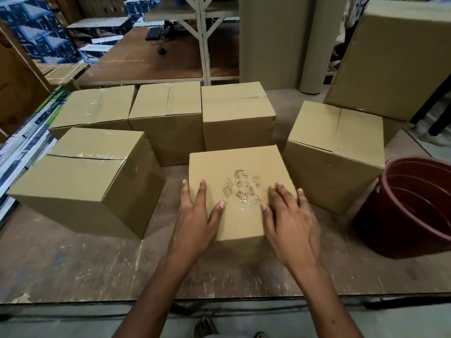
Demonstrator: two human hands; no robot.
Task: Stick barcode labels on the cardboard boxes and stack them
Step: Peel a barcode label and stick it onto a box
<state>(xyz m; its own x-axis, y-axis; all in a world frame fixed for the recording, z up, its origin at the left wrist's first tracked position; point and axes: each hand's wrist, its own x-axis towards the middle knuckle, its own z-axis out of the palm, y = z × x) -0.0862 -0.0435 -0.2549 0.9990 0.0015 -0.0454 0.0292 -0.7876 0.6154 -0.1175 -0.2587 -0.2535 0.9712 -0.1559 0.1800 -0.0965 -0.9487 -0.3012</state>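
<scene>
Near box: small cardboard box [240, 191] stands on your worn wooden table [73, 269], directly ahead of you, between both your hands; its top face shows a torn, scuffed patch [241, 189] with a shiny film remnant.
Left hand: your left hand [195, 215] lies on the box's near-left corner, fingers straight and spread, thumb on the top face, outer fingers over the left edge; it grips nothing.
Right hand: your right hand [290, 215] rests flat on the box's right part, fingers extended beside the torn patch, outermost finger past the right edge; nothing pinched.
Left box: larger taped cardboard box [85, 181], apart from your left hand.
Back row: three cardboard boxes [166, 123] side by side behind the near box.
Right box: cardboard box [334, 154] just beside your right hand's box.
Bucket: dark red plastic bucket [415, 208] at the table's right edge, tilted toward you.
Tall box: upright cardboard box [395, 59] at far right.
</scene>
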